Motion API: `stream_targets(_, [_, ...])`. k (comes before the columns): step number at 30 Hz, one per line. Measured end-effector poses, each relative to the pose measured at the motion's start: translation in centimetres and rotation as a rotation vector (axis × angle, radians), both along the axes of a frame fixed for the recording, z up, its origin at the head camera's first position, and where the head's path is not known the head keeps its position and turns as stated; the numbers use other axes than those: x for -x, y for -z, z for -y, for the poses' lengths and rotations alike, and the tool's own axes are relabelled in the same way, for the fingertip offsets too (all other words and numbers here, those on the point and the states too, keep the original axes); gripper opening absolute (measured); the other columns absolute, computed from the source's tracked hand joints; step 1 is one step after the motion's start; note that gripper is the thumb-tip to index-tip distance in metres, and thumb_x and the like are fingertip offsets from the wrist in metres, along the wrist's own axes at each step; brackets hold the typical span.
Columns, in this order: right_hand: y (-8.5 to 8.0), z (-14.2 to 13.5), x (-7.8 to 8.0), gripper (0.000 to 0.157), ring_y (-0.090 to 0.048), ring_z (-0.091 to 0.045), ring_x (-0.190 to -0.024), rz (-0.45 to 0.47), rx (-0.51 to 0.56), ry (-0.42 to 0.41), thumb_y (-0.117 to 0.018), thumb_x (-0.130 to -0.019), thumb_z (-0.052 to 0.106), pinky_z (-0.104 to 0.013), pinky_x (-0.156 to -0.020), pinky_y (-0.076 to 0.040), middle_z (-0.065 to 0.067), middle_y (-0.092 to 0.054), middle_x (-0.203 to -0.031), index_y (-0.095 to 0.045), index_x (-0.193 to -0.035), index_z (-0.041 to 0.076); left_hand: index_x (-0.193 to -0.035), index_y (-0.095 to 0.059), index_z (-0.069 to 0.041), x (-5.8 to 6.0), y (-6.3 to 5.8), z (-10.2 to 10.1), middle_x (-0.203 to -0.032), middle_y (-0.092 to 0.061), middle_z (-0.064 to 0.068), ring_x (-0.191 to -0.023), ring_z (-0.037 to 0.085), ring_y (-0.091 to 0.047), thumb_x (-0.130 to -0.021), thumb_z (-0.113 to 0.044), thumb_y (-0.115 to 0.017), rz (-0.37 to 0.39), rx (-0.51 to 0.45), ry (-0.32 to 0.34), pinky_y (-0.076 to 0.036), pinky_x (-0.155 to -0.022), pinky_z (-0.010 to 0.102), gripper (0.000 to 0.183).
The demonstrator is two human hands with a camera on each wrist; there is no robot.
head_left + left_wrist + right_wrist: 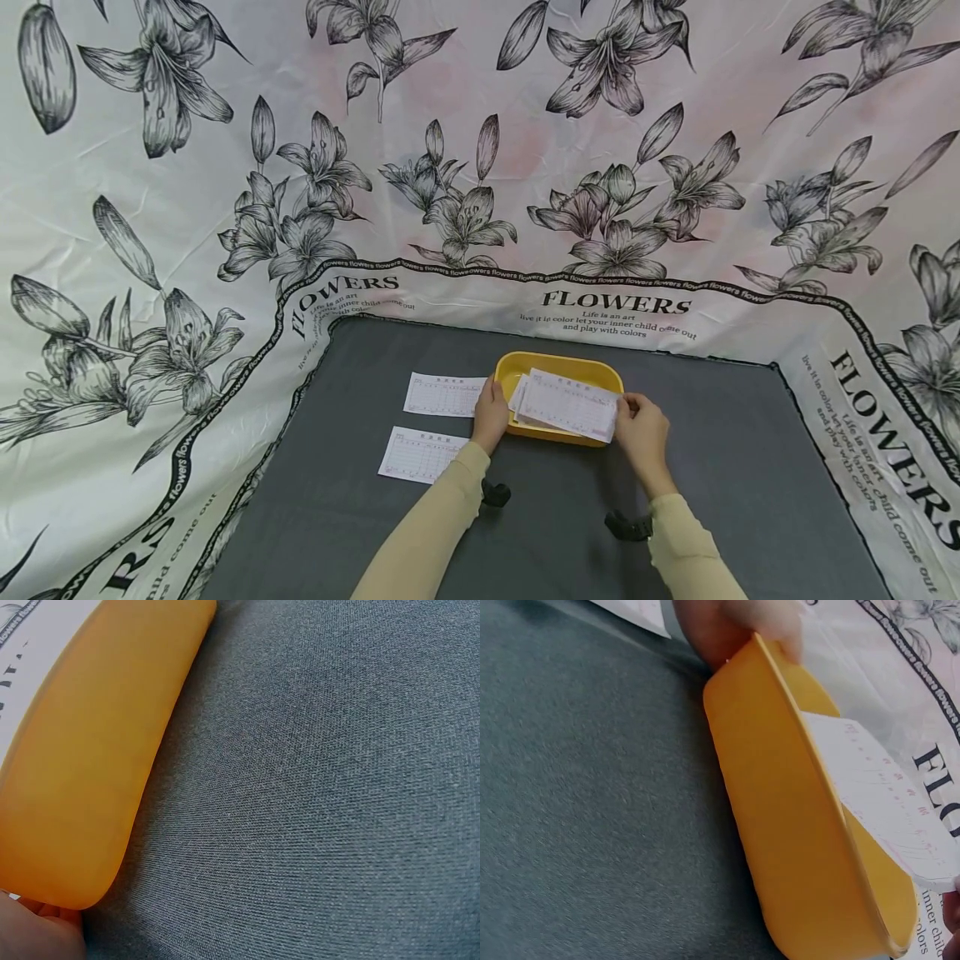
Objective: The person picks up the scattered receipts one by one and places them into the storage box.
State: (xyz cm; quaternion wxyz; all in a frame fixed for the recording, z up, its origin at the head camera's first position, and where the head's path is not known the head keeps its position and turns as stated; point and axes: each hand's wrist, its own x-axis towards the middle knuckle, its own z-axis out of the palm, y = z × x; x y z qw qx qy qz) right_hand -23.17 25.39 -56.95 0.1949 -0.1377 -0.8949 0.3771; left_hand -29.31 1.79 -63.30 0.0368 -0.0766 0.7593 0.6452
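A yellow plastic tray (555,360) stands on the dark cloth with printed paper slips inside it. My left hand (491,417) grips the tray's left end, the thumb over the rim in the right wrist view. Between thumb and fingers, my right hand (643,427) pinches the right edge of the top slip (572,405), a white form with a printed table. That slip (885,799) lies tilted across the tray's opening, partly above the rim. Other slips (517,395) show beneath its left edge; how many is hidden. In the left wrist view the tray's side (97,757) covers most of the left hand.
Two more printed slips, an upper one (442,394) and a lower one (418,455), lie flat left of the tray. The left forearm partly covers the lower one. Flower-printed white cloth (480,292) borders the grey tabletop (720,433) behind and at the sides.
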Motion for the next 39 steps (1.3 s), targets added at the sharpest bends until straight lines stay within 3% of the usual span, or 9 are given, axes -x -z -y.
stream_targets(9, [-0.1,-0.2,1.3,0.027,-0.073,-0.040,-0.091,0.050,-0.042,-0.050,-0.061,-0.105,0.009,-0.048,-0.075,-0.061,-0.029,-0.075,-0.104,-0.073,-0.116,-0.013,-0.164,-0.033,0.001,0.0,-0.1,-0.1,-0.166,-0.041,0.020,-0.154,0.037,-0.038,-0.119,-0.029,-0.031,-0.005,-0.004,-0.001,-0.032,-0.128,0.054,0.054])
stream_targets(16, [0.0,0.0,2.1,0.024,-0.071,-0.042,-0.085,0.060,-0.132,-0.107,-0.061,-0.103,0.006,-0.057,-0.076,-0.059,-0.030,-0.074,-0.097,-0.073,-0.109,-0.014,-0.164,-0.033,0.001,0.0,0.0,-0.1,-0.166,-0.041,0.020,-0.155,0.037,-0.038,-0.119,-0.029,-0.031,-0.006,-0.005,-0.003,-0.031,-0.129,0.054,0.054])
stream_targets(22, [0.4,0.6,2.8,0.023,-0.071,-0.047,-0.088,0.087,-0.265,-0.138,-0.062,-0.102,0.006,-0.064,-0.088,-0.053,-0.030,-0.076,-0.095,-0.075,-0.105,-0.013,-0.164,-0.034,0.000,-0.1,0.1,-0.1,-0.166,-0.042,0.019,-0.154,0.037,-0.039,-0.119,-0.029,-0.031,-0.011,-0.018,-0.002,-0.032,-0.128,0.054,0.054])
stream_targets(29, [0.9,1.4,3.2,0.020,-0.068,-0.049,-0.088,0.109,-0.362,-0.123,-0.066,-0.100,0.006,-0.063,-0.081,-0.051,-0.027,-0.076,-0.093,-0.077,-0.102,-0.011,-0.164,-0.034,0.001,-0.1,0.3,-0.1,-0.166,-0.041,0.020,-0.154,0.038,-0.039,-0.119,-0.027,-0.030,-0.012,-0.026,-0.002,-0.032,-0.128,0.056,0.053])
stream_targets(35, [1.0,1.4,3.2,0.024,-0.065,-0.050,-0.093,0.155,-0.364,-0.111,-0.063,-0.100,0.008,-0.063,-0.085,-0.050,-0.030,-0.075,-0.100,-0.075,-0.107,-0.012,-0.163,-0.035,0.001,-0.1,0.3,-0.1,-0.165,-0.043,0.021,-0.153,0.039,-0.040,-0.119,-0.027,-0.030,-0.016,-0.022,0.001,-0.033,-0.127,0.056,0.053])
stream_targets(39, [0.7,1.0,3.2,0.026,-0.065,-0.049,-0.094,0.131,-0.342,-0.105,-0.065,-0.100,0.011,-0.063,-0.088,-0.051,-0.030,-0.075,-0.101,-0.075,-0.109,-0.012,-0.163,-0.035,0.001,-0.2,0.1,0.0,-0.165,-0.043,0.020,-0.153,0.038,-0.040,-0.119,-0.026,-0.031,-0.021,-0.030,0.005,-0.033,-0.127,0.056,0.052])
